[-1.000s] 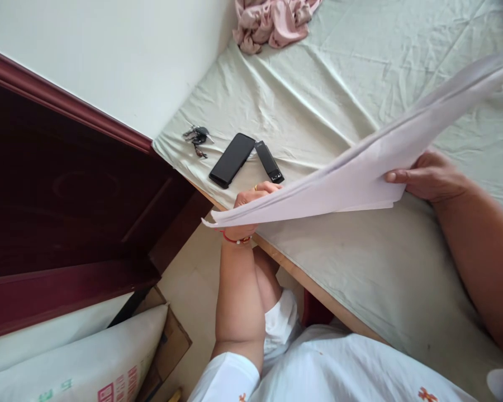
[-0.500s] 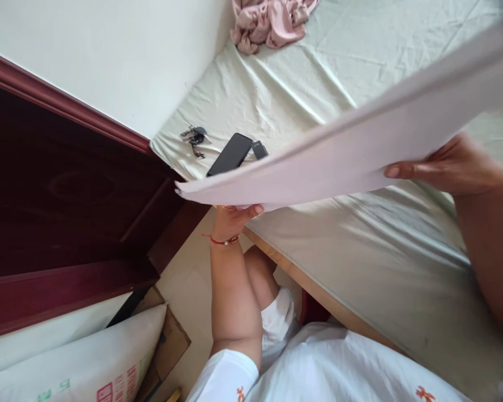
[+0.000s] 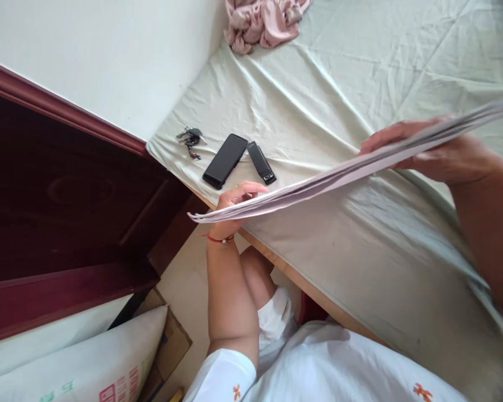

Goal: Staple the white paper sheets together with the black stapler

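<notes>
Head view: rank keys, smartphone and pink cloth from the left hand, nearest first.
1. Smartphone: just beyond the left hand.
2. Keys: beyond and to the left.
3. Pink cloth: farthest, at the picture's top edge.

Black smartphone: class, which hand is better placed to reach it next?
Probably the left hand: it is close to the smartphone, while the right hand is farther off, gripping the paper sheets. The left is also at the sheets.

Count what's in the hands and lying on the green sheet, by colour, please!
White: 1, the held paper stack
Black: 2, the phone and slim device
Black and silver: 1, the key bunch
Pink: 1, the crumpled cloth
Total: 5
</notes>
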### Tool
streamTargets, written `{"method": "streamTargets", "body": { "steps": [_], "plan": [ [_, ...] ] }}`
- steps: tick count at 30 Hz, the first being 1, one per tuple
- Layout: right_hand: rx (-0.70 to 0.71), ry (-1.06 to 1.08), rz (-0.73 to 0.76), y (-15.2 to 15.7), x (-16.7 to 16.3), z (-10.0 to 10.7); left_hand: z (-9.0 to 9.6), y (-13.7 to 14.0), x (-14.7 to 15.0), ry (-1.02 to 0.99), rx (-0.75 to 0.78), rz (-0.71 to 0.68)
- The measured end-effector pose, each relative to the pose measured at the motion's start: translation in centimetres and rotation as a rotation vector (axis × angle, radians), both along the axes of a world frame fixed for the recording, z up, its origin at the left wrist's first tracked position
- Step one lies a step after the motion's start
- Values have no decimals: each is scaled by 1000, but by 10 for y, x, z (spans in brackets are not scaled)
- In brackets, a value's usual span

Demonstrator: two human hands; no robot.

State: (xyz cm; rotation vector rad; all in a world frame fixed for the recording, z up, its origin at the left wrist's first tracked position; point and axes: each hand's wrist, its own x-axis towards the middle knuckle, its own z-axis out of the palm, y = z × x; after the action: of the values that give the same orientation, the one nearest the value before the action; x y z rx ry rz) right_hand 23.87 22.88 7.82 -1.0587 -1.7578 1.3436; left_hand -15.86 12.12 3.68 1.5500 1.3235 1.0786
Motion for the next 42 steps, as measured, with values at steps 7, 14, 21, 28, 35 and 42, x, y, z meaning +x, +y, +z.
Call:
{"method": "streamTargets", "body": {
  "steps": [7, 14, 21, 28, 35, 42],
  "plan": [
    [22, -4, 120, 4, -5, 3, 12, 2, 5, 100, -89, -139],
    [-55, 78, -130, 5, -13, -16, -5, 2, 12, 194, -121, 135],
    [-32, 140, -97, 6, -8, -20, -3, -4, 12, 121, -110, 144],
    [-65, 170, -100, 5, -9, -37, -4, 2, 14, 186, -120, 175],
    [-385, 62, -233, -15, -1, -32, -12, 8, 21, -88, -184, 167],
    [-677, -30, -167, -45, 28, -49, -17, 9, 20, -68, -258, 123]
  ]
}}
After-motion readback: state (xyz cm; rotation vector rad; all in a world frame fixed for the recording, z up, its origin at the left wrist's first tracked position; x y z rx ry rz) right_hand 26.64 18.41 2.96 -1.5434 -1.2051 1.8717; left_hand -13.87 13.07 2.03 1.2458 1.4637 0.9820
